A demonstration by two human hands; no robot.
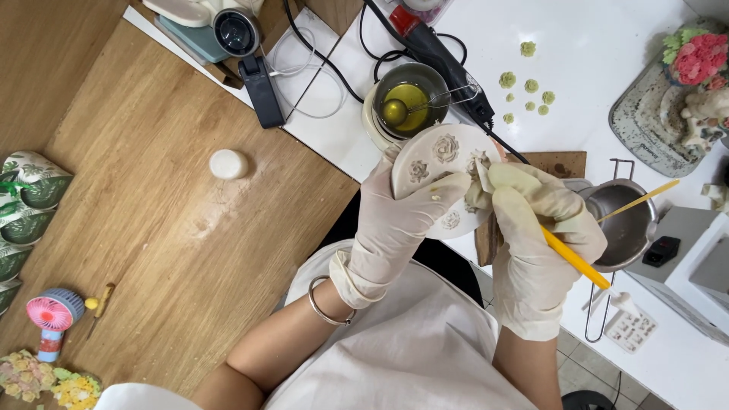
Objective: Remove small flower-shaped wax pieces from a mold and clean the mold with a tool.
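Pale round mould [444, 163] in left hand [395, 228]

A brown wood-grain tabletop [152, 228] is joined at an angle by a glossy white worktop [607, 53]; pale grey floor tiles [585, 357] are glimpsed below, evenly lit.

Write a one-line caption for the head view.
Gloved left hand holds a round flower mould while the gloved right hand, gripping a yellow-handled tool, picks at its edge.
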